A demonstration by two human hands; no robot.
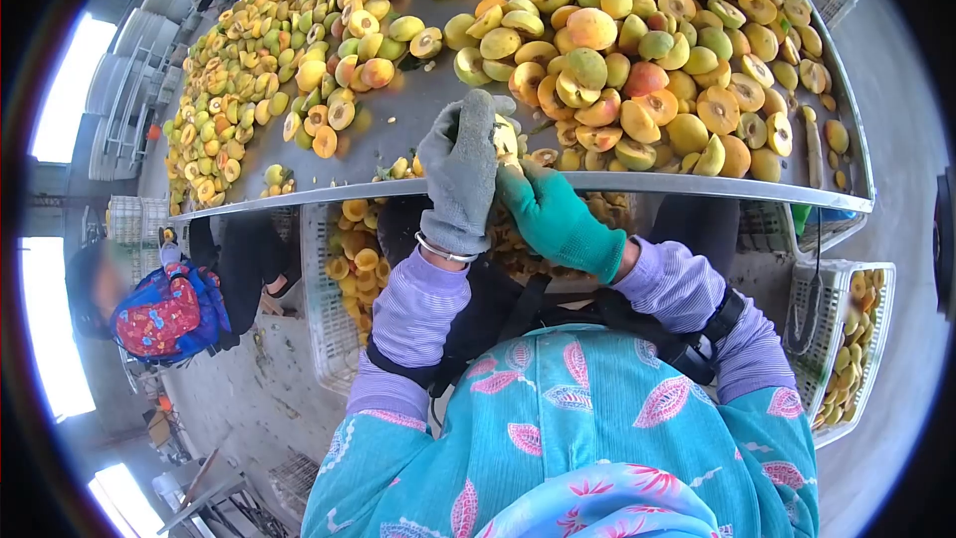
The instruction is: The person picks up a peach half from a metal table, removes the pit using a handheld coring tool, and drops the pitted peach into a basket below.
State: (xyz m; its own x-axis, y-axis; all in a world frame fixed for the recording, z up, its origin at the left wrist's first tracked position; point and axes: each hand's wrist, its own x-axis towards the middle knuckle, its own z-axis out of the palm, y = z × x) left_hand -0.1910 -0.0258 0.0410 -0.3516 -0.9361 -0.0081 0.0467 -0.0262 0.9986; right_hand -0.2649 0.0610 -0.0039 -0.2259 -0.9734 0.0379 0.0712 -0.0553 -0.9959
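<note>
My left hand [461, 171], in a grey glove, is closed around a yellow-green fruit [506, 138] just above the metal table's front rim [657, 181]. Against the lower side of that fruit, my right hand [560, 219] in a green glove presses with its fingers together. Whether a small tool is between the hands cannot be made out. Heaps of halved and whole apricot-like fruit [687, 70] lie on the table beyond, many with cut faces showing.
Below the table edge, a white crate [329, 309] holds fruit halves. Another crate [802, 339] with fruit stands at the right. A co-worker in a red and blue patterned top [169, 314] is at the left.
</note>
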